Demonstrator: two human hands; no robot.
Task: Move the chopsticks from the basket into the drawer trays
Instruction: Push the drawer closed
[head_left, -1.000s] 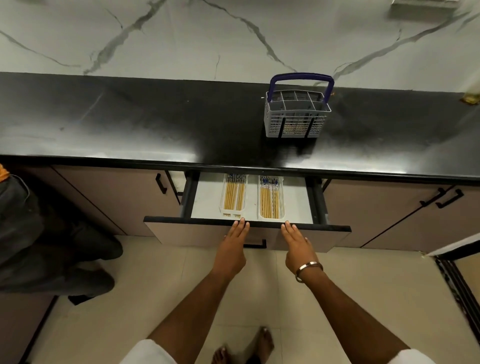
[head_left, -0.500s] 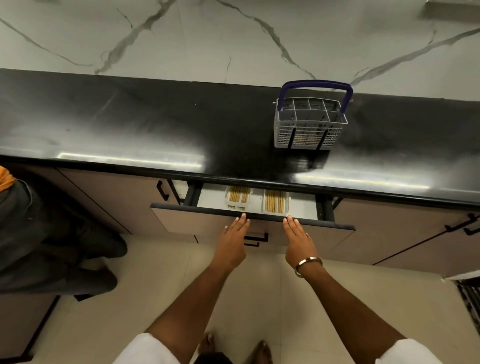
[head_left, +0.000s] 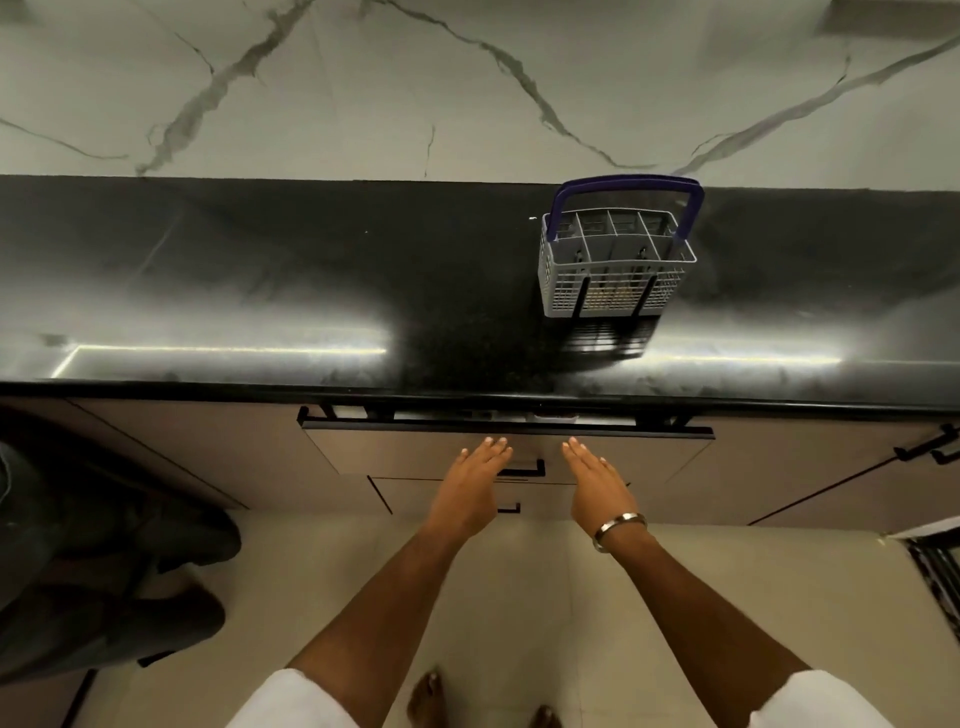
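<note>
My left hand (head_left: 470, 480) and right hand (head_left: 597, 480), both flat and empty, fingers straight, press the drawer (head_left: 415, 447) front. Drawer nearly shut; trays and chopsticks hidden. Basket (head_left: 613, 270) sits beyond on the counter, nearer my right hand.

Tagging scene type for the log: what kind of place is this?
Most likely a home kitchen: a dark stone countertop against a marble-look wall, a cutlery basket on it, and base cabinets with a drawer below.
</note>
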